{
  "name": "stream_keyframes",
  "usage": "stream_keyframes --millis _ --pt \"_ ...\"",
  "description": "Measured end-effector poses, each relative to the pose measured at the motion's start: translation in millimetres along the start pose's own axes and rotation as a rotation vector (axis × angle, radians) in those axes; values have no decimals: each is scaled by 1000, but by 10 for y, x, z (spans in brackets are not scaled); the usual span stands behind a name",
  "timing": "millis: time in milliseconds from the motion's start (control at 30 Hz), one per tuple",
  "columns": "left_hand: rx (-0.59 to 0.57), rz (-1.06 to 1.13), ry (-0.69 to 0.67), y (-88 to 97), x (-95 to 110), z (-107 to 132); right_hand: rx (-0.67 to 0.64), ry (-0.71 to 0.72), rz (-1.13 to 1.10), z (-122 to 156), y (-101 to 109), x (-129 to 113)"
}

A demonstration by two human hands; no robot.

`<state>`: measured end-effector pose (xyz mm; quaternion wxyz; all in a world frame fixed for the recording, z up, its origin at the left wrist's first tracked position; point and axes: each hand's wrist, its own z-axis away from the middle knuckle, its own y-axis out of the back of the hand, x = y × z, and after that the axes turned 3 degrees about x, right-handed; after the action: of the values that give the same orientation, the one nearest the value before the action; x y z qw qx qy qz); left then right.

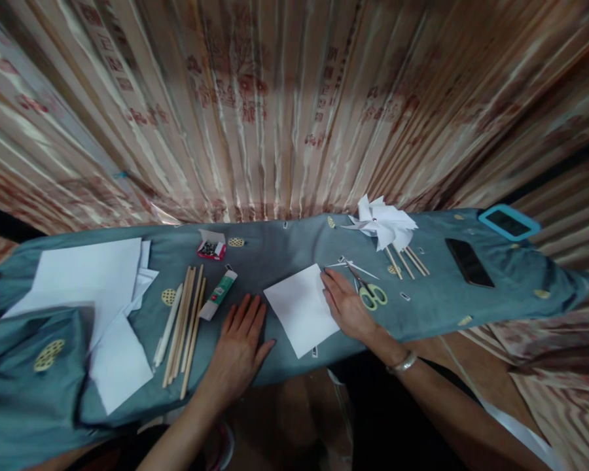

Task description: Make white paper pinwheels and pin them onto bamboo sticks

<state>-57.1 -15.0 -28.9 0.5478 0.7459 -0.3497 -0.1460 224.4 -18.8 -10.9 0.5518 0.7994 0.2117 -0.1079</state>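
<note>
A square sheet of white paper [299,311] lies turned at an angle on the cloth-covered table. My right hand [346,304] rests over its right edge, fingers stretched out. Just right of that hand are scissors [373,296] with light green handles, their blades by some thin white paper strips. My left hand [243,340] lies flat on the cloth left of the sheet, fingers spread, holding nothing. A white and green glue box [218,296] is beside its fingertips. Farther left are several wooden sticks [189,327] and a white pen-like stick [168,327].
White paper sheets [86,271] are piled at the left, partly under bunched cloth [29,379]. A small open red box [211,248] holds dark little pieces. White paper pinwheels [385,222] on sticks, a black phone [469,263] and a blue-framed device [509,222] lie at the right. A curtain [275,118] hangs behind.
</note>
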Motion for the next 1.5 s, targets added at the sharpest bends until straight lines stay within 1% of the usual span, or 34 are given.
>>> stream_keyframes --millis 67,167,267,367,467,567,733,833,900,1000,1067,1133,1200,1300,1367,1433,1500 --pt "8 -27 -7 -24 -1 15 -19 -8 13 42 -46 80" --pt "9 -58 -3 -29 1 26 -28 -20 14 75 -43 99" --pt "29 -64 -7 18 19 2 -14 -52 -23 64 -7 74" --pt "60 -39 -42 103 62 -81 8 -79 -84 63 21 25" --pt "97 6 -149 178 111 -195 9 -51 -123 79 25 -54" --pt "118 26 -231 210 134 -257 -32 -17 -172 62 6 -129" --pt "72 63 -263 159 99 -175 -143 65 -191 -67 2 -167" --pt "64 104 -266 135 86 -142 -115 108 -123 -79 97 -203" --pt "76 126 -273 175 102 -165 -105 142 -112 -18 208 -266" --pt "81 157 -279 325 161 -220 -213 224 -180 147 373 -402" --pt "86 176 -243 436 207 -236 -270 229 -220 253 436 -486" --pt "123 203 -216 510 243 -224 -288 194 -276 316 448 -536" --pt "148 241 -169 536 256 -199 -246 119 -361 322 420 -547" --pt "118 304 -45 521 239 -174 -145 -29 -477 235 343 -516" --pt "113 312 21 508 231 -176 -122 -111 -504 137 285 -487" --pt "122 255 22 498 260 -178 -111 -178 -499 31 221 -461" --pt "97 163 -70 476 340 -164 -92 -234 -476 -64 146 -436"
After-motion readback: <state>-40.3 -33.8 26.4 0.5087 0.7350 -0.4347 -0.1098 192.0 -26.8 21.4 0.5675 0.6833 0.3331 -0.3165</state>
